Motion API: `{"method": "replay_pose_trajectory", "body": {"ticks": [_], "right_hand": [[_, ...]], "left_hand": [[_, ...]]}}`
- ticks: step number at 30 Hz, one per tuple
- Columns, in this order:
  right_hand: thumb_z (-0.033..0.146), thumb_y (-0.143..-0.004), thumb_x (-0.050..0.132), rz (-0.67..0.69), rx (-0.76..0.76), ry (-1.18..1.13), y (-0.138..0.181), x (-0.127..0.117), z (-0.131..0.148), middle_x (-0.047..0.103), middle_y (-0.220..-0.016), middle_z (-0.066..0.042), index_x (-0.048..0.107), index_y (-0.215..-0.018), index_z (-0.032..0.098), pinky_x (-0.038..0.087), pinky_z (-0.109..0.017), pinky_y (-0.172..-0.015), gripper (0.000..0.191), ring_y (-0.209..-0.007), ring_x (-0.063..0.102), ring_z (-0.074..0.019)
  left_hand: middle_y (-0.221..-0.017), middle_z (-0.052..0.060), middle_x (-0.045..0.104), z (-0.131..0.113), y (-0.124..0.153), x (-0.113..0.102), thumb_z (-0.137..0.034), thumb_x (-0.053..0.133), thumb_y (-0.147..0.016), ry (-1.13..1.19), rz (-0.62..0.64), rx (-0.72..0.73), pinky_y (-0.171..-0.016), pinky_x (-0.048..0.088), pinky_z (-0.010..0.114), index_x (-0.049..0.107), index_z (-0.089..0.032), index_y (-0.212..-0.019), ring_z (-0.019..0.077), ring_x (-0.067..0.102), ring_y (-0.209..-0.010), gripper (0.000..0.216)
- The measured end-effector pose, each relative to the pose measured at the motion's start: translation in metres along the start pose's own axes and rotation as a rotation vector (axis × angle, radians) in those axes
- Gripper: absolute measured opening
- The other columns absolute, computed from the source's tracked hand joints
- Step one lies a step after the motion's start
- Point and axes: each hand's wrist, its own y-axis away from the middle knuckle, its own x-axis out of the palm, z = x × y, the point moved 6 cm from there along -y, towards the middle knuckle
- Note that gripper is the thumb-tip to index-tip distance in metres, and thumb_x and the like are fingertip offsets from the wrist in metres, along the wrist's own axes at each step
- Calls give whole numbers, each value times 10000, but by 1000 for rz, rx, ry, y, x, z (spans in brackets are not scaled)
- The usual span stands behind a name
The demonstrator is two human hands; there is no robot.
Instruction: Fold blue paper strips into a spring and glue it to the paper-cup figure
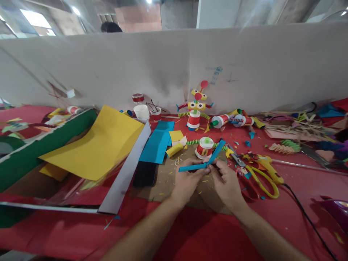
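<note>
My left hand [187, 183] and my right hand [225, 183] meet over a brown cardboard sheet [163, 181] and together pinch blue paper strips [202, 161] crossed in a V. One strip runs left, the other rises to the right. Just behind them stands an upturned red-and-white paper cup [204, 148] with a green top and green and yellow spring arms. Both hands have their fingers closed on the strips.
Yellow-handled scissors [262, 177] and a black cord lie to the right. A large yellow sheet [100, 145], blue sheets [157, 143], a black phone [145, 174] and a white strip lie left. Paper-cup figures [195, 108] stand by the white partition. Scraps litter the red table [190, 235].
</note>
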Motion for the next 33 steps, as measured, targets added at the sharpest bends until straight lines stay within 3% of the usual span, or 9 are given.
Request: {"method": "replay_pose_trajectory", "body": {"ticks": [8,12,17,23,26,33], "right_hand": [[264,-900,453,-5,-35,87,4,-1,3,667,-1051,-80,591,-1024,236,477,-378,-835,189,-969,619,-229],[253,-894,453,9,0,50,4,0,0,662,-1068,-76,584,-1027,233,466,-373,-868,188,-997,610,-218],[222,-866,462,43,46,-28,5,2,-4,660,-1066,-67,585,-1023,233,460,-372,-880,200,-991,606,-214],[235,-873,453,62,15,-49,9,9,6,674,-976,-57,592,-981,231,502,-332,-785,176,-900,625,-203],[250,-898,431,100,-15,-39,11,15,12,661,-1004,-64,580,-989,224,505,-313,-784,176,-911,624,-193],[195,-890,406,103,-79,85,13,14,16,671,-953,-77,559,-993,199,518,-297,-745,185,-847,646,-185]], "left_hand": [[-1046,92,667,-11,4,8,-260,704,-721,-34,116,90,-867,469,328,696,-204,-981,213,608,-975,266],[-1022,89,668,-14,3,8,-263,703,-722,-33,123,98,-877,467,360,690,-208,-970,225,609,-978,255],[-1008,76,675,-28,8,12,-261,654,-766,-213,169,219,-958,408,393,692,-240,-961,235,591,-1027,200],[-1056,73,649,-17,13,20,-295,609,-799,-64,367,80,-937,422,356,648,-228,-1030,227,563,-1066,244],[-1091,76,628,-16,12,20,-291,658,-761,-45,382,70,-962,401,351,638,-214,-1009,224,546,-1079,261],[-943,47,631,-15,11,19,-325,667,-758,-89,378,123,-894,436,358,605,-184,-978,200,573,-946,269]]}}
